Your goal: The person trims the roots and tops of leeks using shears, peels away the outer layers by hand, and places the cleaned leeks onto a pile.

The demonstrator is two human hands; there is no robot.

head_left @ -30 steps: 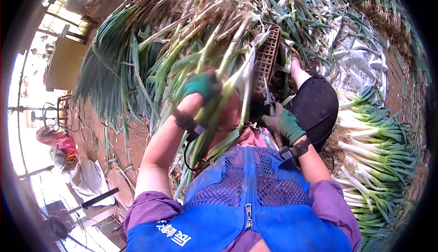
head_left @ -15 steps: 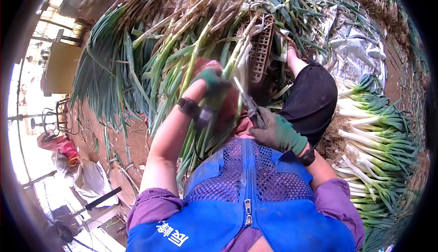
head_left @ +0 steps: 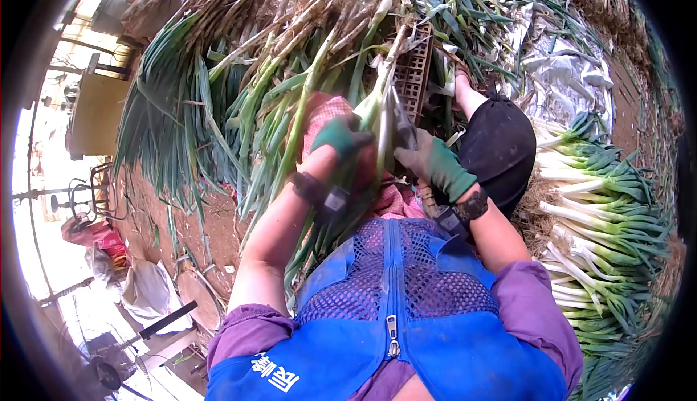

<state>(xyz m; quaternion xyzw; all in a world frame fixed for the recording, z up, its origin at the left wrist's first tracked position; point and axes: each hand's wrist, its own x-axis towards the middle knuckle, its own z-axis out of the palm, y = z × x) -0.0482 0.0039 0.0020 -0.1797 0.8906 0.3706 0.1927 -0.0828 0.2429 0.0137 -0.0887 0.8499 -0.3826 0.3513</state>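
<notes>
My left hand (head_left: 343, 138), in a green and dark glove, is closed around a green onion (head_left: 375, 105) in front of my lap. The onion's root end points up and away; its lower leaves are partly hidden by my forearm. My gloved right hand (head_left: 438, 166) grips a slim dark tool that looks like an air blow gun (head_left: 405, 127). Its thin nozzle lies alongside the onion stalk. Left of my hands is a large heap of unpeeled green onions (head_left: 174, 103), with brown roots and long leaves.
A plastic crate (head_left: 415, 71) stands just beyond my hands. Clean white-stemmed onions (head_left: 588, 212) lie in a row at right. Behind them is crumpled white sheeting (head_left: 566, 67). A round stool top (head_left: 200, 299) and a red bag (head_left: 102, 238) are at left.
My right hand has moved slightly up and right, turning the tool more upright beside the stalk. My left hand has shifted a little right and down, and the onion is now between the hands.
</notes>
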